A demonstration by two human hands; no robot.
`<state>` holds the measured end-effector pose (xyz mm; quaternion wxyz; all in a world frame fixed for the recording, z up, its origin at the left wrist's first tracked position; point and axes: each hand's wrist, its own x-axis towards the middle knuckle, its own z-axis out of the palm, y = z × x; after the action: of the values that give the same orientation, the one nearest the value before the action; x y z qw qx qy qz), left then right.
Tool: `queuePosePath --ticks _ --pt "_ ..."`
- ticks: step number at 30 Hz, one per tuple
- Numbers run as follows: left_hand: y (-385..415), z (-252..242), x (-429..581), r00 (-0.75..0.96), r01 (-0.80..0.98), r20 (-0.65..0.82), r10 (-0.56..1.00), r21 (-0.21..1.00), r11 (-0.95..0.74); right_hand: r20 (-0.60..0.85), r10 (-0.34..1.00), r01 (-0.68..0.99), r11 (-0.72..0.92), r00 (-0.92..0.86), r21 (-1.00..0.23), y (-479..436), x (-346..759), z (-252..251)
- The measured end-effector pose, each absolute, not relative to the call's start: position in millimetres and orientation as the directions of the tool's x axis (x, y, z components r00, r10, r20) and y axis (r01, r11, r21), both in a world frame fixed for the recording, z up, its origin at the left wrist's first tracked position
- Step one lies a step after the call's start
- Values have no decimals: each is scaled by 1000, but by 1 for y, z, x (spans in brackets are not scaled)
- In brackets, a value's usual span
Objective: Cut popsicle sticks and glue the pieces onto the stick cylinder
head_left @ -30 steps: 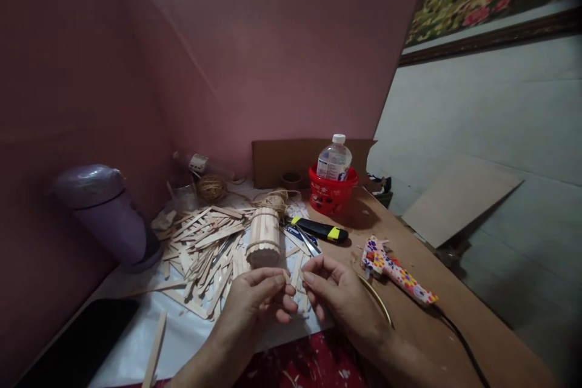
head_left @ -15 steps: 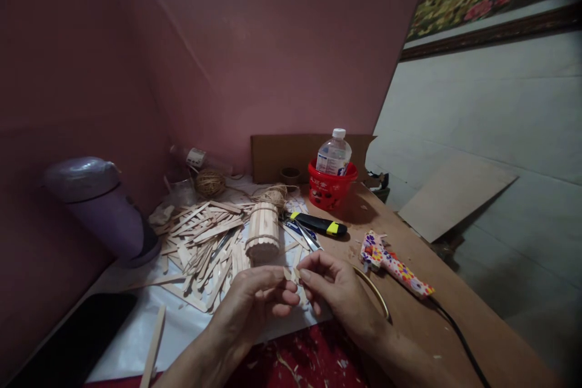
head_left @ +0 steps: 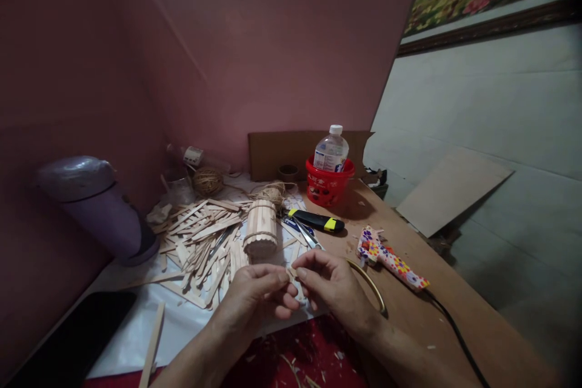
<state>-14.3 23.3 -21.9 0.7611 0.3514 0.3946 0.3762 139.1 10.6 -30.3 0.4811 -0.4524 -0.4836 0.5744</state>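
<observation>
My left hand (head_left: 266, 291) and my right hand (head_left: 330, 285) meet at the front edge of the white sheet. Thumb and fingers of each are pinched on a small pale piece of wooden stick (head_left: 291, 273); the fingertips cover most of it, so I cannot tell whether it is one piece or two. Just beyond them lies a small barrel (head_left: 261, 227) made of wooden sticks, on its side, with its scalloped end facing me. A heap of wooden craft sticks (head_left: 204, 248) spreads left of the barrel. Scissors (head_left: 309, 235) lie past my right hand.
A black and yellow utility knife (head_left: 318, 220) lies before a red bucket (head_left: 328, 185) holding a plastic bottle (head_left: 331, 151). At right are a flowered glue gun (head_left: 393, 259) with a cord and a golden ring (head_left: 373, 288). A purple tumbler (head_left: 102, 212) and dark phone (head_left: 77, 333) are left.
My fingertips have shifted slightly around the wood, which now shows less between them. Both hands stay in nearly the same place; the whole view has moved a little.
</observation>
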Motion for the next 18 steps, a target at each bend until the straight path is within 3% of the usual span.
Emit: queuePosePath --ticks 8,18 --pt "24 -22 -13 408 -252 -336 849 853 458 44 989 -101 30 -139 -994 9 141 -33" --pt "23 -21 -12 381 -251 -341 859 856 451 57 989 2 58 -138 -998 6 140 -34"
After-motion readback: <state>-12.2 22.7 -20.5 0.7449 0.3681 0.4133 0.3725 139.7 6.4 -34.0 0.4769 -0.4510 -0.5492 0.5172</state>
